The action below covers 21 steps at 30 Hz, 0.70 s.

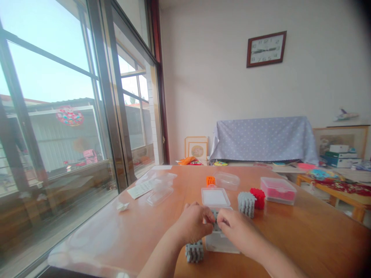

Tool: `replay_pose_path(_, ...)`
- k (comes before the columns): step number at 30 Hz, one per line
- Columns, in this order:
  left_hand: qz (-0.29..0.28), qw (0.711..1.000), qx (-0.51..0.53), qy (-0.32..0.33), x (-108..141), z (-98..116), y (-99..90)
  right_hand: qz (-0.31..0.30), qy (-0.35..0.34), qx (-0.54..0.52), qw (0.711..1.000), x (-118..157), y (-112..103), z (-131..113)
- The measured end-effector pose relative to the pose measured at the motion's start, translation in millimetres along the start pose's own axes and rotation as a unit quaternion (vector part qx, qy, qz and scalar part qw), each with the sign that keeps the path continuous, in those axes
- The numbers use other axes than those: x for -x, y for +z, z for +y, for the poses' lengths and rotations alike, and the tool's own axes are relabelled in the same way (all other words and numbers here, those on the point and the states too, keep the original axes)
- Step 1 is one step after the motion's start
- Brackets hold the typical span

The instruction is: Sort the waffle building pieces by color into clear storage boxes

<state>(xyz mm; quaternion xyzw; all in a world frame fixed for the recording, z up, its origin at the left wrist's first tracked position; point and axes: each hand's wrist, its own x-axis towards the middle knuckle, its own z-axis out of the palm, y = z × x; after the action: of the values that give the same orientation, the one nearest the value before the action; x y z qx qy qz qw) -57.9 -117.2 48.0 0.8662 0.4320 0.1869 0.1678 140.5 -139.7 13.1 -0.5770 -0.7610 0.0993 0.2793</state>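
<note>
Both my hands meet over the middle of the table. My left hand [194, 223] has its fingers curled and closed on a small grey plastic piece [215, 223], which shows between the hands. From the other side my right hand [235, 227] pinches the same piece; its exact shape is mostly hidden by fingers. Below them sits a clear plastic box [220, 245], with its translucent lid [215, 197] lying just beyond the hands. A stack of ridged grey pieces [194, 251] stands beside my left wrist. Another grey stack [246, 205] stands past my right hand, against a red stack [257, 198].
A lidded clear box with pink contents [278, 191] stands at the right. Toward the back are an orange piece [210, 180] and a clear lid [227, 181]. On the left lie a printed sheet [141, 190], clear plastic [159, 196] and crumpled paper [123, 207]. Windows [58, 77] line the left.
</note>
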Motion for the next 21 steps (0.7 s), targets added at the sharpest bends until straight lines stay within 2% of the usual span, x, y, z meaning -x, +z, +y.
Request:
replay_pose_path(9, 0.006, 1.0, 0.004, 0.022, 0, 2, -0.7, -0.02, -0.023, -0.021, 0.999, 4, -3, 0)
replay_pose_path(17, 0.016, 0.999, 0.011, 0.034, 10, -1, 1.8, -0.005, -0.066, 0.044, 0.997, 20, -10, -12)
replay_pose_path(21, 0.036, 0.999, 0.023, 0.034, 18, 1, 4.2, 0.011, -0.053, 0.078, 0.995, 30, -11, -15)
